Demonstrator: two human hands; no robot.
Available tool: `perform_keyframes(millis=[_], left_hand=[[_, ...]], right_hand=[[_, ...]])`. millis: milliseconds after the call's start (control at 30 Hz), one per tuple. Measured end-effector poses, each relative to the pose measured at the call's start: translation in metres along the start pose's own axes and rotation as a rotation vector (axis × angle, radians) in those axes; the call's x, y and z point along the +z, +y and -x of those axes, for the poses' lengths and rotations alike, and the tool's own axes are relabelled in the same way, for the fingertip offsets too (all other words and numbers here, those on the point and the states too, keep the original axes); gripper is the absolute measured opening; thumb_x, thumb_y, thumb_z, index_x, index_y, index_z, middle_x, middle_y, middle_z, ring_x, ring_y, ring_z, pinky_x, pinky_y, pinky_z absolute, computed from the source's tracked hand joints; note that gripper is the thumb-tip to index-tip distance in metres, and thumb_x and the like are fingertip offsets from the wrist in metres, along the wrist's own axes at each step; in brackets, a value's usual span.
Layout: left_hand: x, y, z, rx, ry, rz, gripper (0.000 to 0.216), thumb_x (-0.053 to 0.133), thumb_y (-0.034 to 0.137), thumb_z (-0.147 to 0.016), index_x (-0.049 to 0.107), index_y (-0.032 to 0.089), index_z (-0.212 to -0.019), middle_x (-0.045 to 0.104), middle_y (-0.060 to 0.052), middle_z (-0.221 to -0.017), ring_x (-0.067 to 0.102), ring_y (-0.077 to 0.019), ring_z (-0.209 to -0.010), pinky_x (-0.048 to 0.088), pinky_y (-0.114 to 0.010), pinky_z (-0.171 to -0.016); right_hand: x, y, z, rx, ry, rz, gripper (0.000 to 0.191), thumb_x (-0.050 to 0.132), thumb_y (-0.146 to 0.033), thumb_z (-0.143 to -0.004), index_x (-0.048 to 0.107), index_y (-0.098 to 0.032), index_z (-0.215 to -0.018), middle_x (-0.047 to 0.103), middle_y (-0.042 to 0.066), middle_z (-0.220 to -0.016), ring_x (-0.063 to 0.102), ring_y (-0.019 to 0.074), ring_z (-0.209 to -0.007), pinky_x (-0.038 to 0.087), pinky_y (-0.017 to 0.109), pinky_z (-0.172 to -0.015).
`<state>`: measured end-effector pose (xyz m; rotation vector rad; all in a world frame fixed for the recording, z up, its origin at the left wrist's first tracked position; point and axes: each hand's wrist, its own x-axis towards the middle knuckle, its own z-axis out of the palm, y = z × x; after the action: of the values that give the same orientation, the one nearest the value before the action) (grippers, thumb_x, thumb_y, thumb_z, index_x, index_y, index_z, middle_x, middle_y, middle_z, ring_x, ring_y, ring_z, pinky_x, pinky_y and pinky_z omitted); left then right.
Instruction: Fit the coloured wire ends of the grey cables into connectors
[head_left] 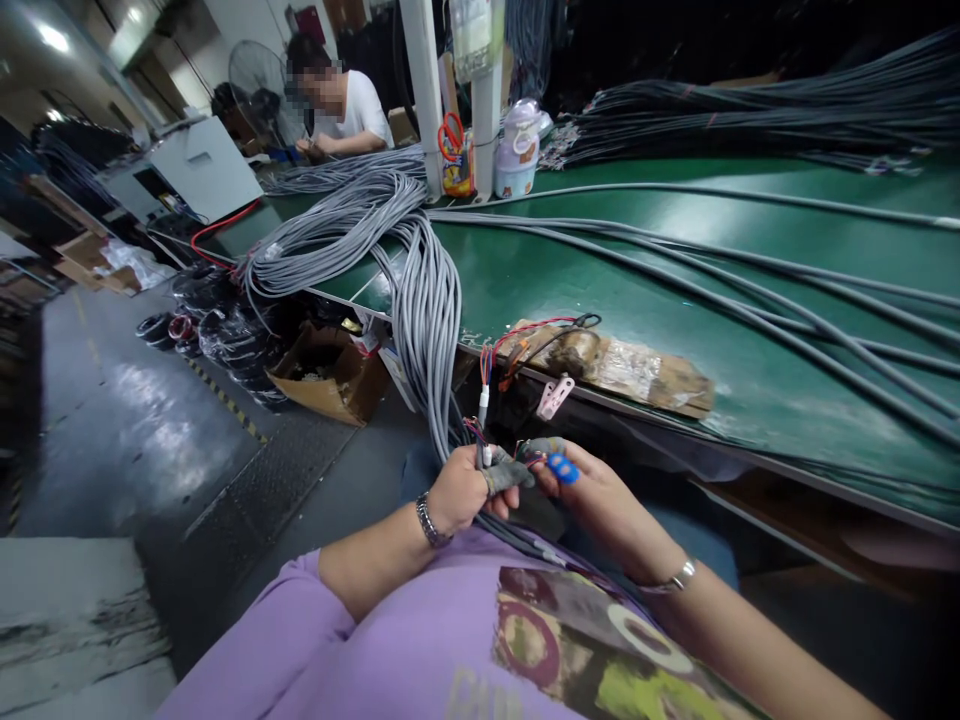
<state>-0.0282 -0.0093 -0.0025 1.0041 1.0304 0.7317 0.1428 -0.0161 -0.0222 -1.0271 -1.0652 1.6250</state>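
Observation:
My left hand (469, 487), with a grey covering on its thumb, is closed around the end of a grey cable (481, 447). Close beside it, my right hand (581, 468) is pinched on thin coloured wires (534, 460) at the fingertips. A blue piece with holes (562, 468) sits at a finger of that hand; whether it is worn or held is unclear. Just above the left hand stands another cable end (484, 400) with a white band and fanned red, blue and orange wires. A thick bundle of grey cables (427, 310) hangs over the table edge down to my lap.
On the green table (600, 280) lie long grey cables (720, 260) and a taped wooden board (637, 375) with a pink clip (555, 398) at its edge. Orange-handled scissors (451, 137) stand by a post. A person (352, 110) works at the far end. A cardboard box (330, 375) is below.

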Motion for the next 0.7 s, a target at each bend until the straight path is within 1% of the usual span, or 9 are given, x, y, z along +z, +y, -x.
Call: perform_keyframes(millis=[67, 100, 167, 233, 367, 467, 600, 700], left_hand=[[0.001, 0.000, 0.000, -0.013, -0.037, -0.029, 0.048, 0.071, 0.058, -0.064, 0.053, 0.014, -0.060, 0.057, -0.001, -0.052, 0.049, -0.0069, -0.037, 0.030, -0.018, -0.036], [0.001, 0.000, 0.001, -0.022, -0.050, -0.047, 0.049, 0.071, 0.059, -0.064, 0.052, 0.014, -0.061, 0.058, -0.001, -0.052, 0.050, -0.0071, -0.037, 0.030, -0.018, -0.036], [0.002, 0.000, 0.002, -0.027, -0.059, -0.079, 0.048, 0.072, 0.059, -0.063, 0.052, 0.014, -0.062, 0.058, -0.001, -0.053, 0.051, -0.0074, -0.038, 0.029, -0.018, -0.036], [0.002, 0.000, 0.002, -0.006, -0.042, -0.087, 0.047, 0.072, 0.056, -0.063, 0.052, 0.014, -0.063, 0.058, 0.000, -0.053, 0.051, -0.0074, -0.038, 0.030, -0.017, -0.036], [0.003, -0.001, 0.001, 0.064, 0.061, 0.009, 0.043, 0.070, 0.052, -0.068, 0.053, 0.013, -0.061, 0.058, -0.001, -0.053, 0.052, -0.0067, -0.039, 0.030, -0.017, -0.037], [0.006, -0.001, -0.001, 0.078, 0.141, 0.121, 0.040, 0.071, 0.049, -0.067, 0.053, 0.014, -0.063, 0.059, 0.000, -0.053, 0.053, -0.0076, -0.038, 0.028, -0.017, -0.035], [0.005, -0.001, -0.005, 0.088, 0.195, 0.212, 0.037, 0.072, 0.045, -0.066, 0.052, 0.014, -0.064, 0.059, 0.000, -0.052, 0.052, -0.0079, -0.036, 0.026, -0.017, -0.033], [0.003, 0.001, -0.006, 0.078, 0.192, 0.212, 0.037, 0.072, 0.044, -0.066, 0.050, 0.014, -0.061, 0.057, 0.000, -0.049, 0.049, -0.0073, -0.034, 0.025, -0.017, -0.032]], right_hand=[[0.004, -0.006, 0.000, -0.055, -0.009, 0.148, 0.033, 0.071, -0.051, -0.074, 0.065, -0.019, -0.082, 0.064, 0.003, -0.074, 0.054, 0.0150, -0.066, 0.046, 0.027, -0.064], [0.006, -0.008, -0.001, -0.075, -0.002, 0.204, 0.031, 0.071, -0.050, -0.074, 0.065, -0.019, -0.078, 0.064, 0.003, -0.072, 0.054, 0.0154, -0.066, 0.046, 0.027, -0.064], [0.009, -0.012, -0.003, -0.107, 0.024, 0.284, 0.033, 0.070, -0.051, -0.073, 0.063, -0.019, -0.072, 0.063, 0.002, -0.068, 0.054, 0.0154, -0.063, 0.046, 0.027, -0.062], [0.011, -0.014, -0.006, -0.120, 0.058, 0.331, 0.035, 0.069, -0.053, -0.073, 0.062, -0.019, -0.070, 0.063, 0.002, -0.066, 0.054, 0.0155, -0.062, 0.045, 0.027, -0.060], [0.013, -0.013, -0.007, -0.138, 0.111, 0.326, 0.036, 0.065, -0.055, -0.075, 0.061, -0.019, -0.071, 0.062, 0.002, -0.065, 0.053, 0.0153, -0.060, 0.046, 0.027, -0.058], [0.011, -0.011, -0.005, -0.166, 0.142, 0.338, 0.034, 0.068, -0.052, -0.074, 0.061, -0.018, -0.072, 0.061, 0.002, -0.065, 0.052, 0.0146, -0.060, 0.045, 0.027, -0.058], [0.008, -0.009, -0.003, -0.180, 0.109, 0.327, 0.031, 0.069, -0.048, -0.074, 0.061, -0.019, -0.074, 0.061, 0.002, -0.067, 0.053, 0.0150, -0.062, 0.045, 0.027, -0.059], [0.006, -0.010, -0.004, -0.164, 0.068, 0.323, 0.030, 0.070, -0.048, -0.073, 0.061, -0.019, -0.072, 0.060, 0.002, -0.067, 0.052, 0.0151, -0.062, 0.045, 0.027, -0.059]])
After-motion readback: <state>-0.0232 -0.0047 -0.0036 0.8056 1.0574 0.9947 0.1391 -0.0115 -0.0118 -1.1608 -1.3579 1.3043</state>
